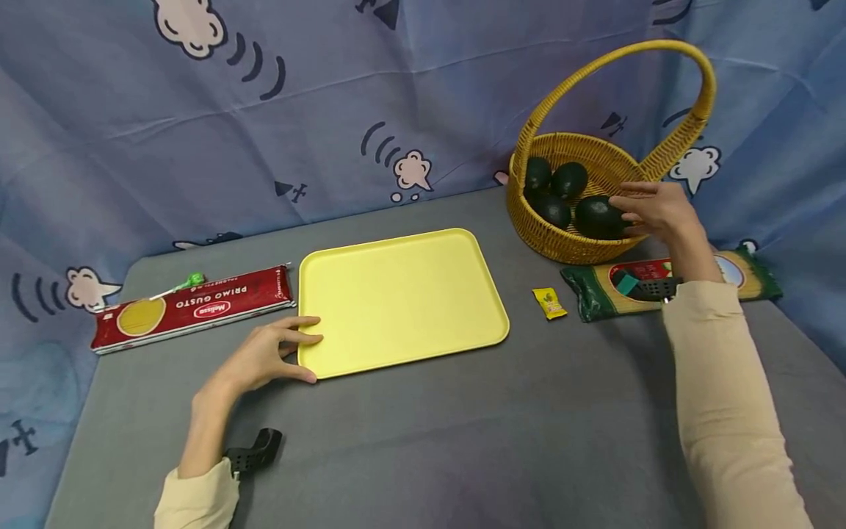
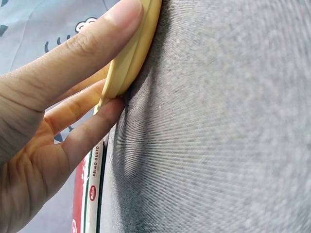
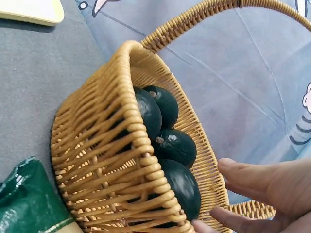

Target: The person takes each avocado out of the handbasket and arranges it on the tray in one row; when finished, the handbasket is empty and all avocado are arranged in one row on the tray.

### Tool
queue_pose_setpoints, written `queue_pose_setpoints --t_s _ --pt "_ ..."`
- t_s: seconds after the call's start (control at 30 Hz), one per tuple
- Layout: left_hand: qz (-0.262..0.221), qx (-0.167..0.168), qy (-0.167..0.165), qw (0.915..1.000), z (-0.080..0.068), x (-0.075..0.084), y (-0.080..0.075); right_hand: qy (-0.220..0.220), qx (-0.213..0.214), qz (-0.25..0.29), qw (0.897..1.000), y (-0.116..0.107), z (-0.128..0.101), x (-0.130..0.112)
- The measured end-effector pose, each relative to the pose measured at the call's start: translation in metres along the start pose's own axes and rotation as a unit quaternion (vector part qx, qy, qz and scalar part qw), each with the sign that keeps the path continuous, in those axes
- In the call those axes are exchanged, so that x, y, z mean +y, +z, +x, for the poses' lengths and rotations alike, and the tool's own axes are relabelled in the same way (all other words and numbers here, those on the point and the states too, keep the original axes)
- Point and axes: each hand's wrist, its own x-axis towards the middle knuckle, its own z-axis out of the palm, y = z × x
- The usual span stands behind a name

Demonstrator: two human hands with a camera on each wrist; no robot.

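My left hand point(image 1: 267, 354) holds the front left corner of a yellow tray point(image 1: 403, 297), thumb at the corner and fingers over the left rim. In the left wrist view the thumb and fingers lie on the tray's edge point(image 2: 129, 68). My right hand point(image 1: 661, 209) reaches over the right side of a yellow wicker basket point(image 1: 562, 246), fingers spread beside the nearest avocado point(image 1: 598, 218). Several dark green avocados sit in the basket, and in the right wrist view the fingertips are close to the lowest avocado point(image 3: 182, 189).
A red spaghetti pack point(image 1: 211, 305) with a green lollipop point(image 1: 194, 280) on it lies left of the tray. Between tray and basket is a small yellow candy packet point(image 1: 550, 303). Another pasta pack point(image 1: 598, 294), green-ended, lies partly under the right forearm. A patterned blue curtain point(image 1: 344, 95) hangs behind.
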Motion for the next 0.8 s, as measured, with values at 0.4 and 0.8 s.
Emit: queue_pose_setpoints --t_s 0.4,0.8 --pt "0.001 0.007 0.009 0.9999 -0.002 -0.001 0.002 0.028 0.078 0.104 0.991 0.008 0.026 0.005" --pt "-0.007 0.009 0.008 0.9999 0.0 -0.002 0.001 0.044 0.076 0.077 0.993 0.014 0.045 0.005"
